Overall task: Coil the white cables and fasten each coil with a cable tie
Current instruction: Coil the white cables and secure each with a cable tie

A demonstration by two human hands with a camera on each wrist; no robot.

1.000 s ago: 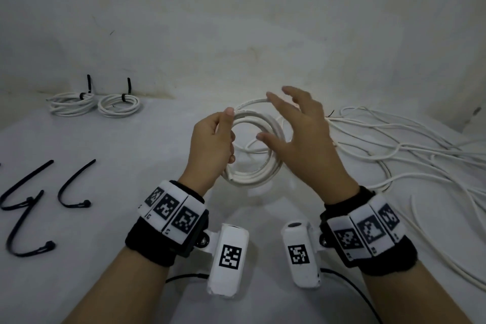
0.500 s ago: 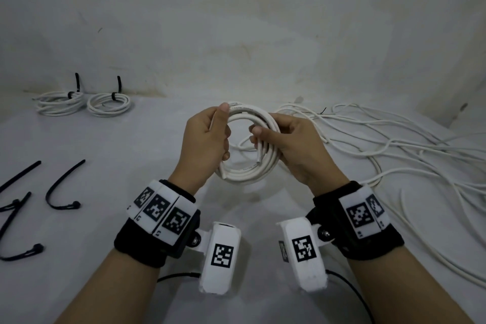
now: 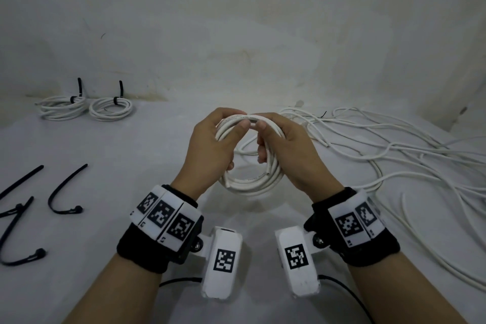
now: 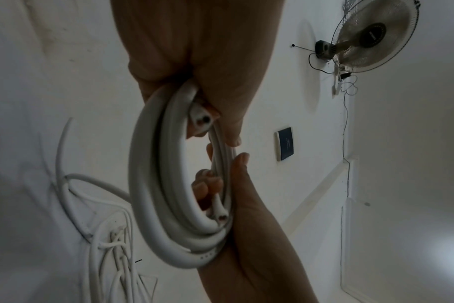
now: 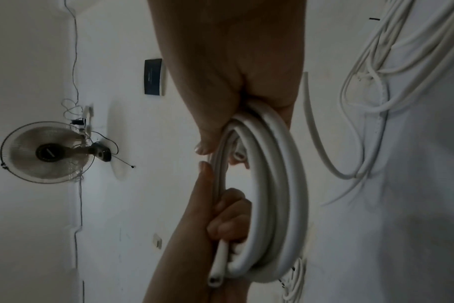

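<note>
**Coil held in both hands, ties lying off to my left**

My left hand is wrapped around the left side of the coil, thumb pressed on the top strand and fingers curled through the middle. My right hand grasps the right side the same way, its thumb tip nearly meeting my left thumb at the top of the ring. The coil stands almost upright between my palms, its open face turned toward me, lifted clear of the table.

What I judge the next move turns on: the loose cable ties lie flat well off to my left, so my left hand is the nearer one. The right would have to keep the loops pinched alone while the left reaches. The curved tie nearest me has its long axis running roughly away from me, with its head end closest.

The head view gives this layout, plus two finished coils at the far left by the wall and the untidy loose cables spread to my right. It hardly shows the cable's ends. The left wrist view does: one cut end pokes out under my left fingers, another sits by my right fingers. The right wrist view shows a cut end jutting below the ring, untucked.
</note>
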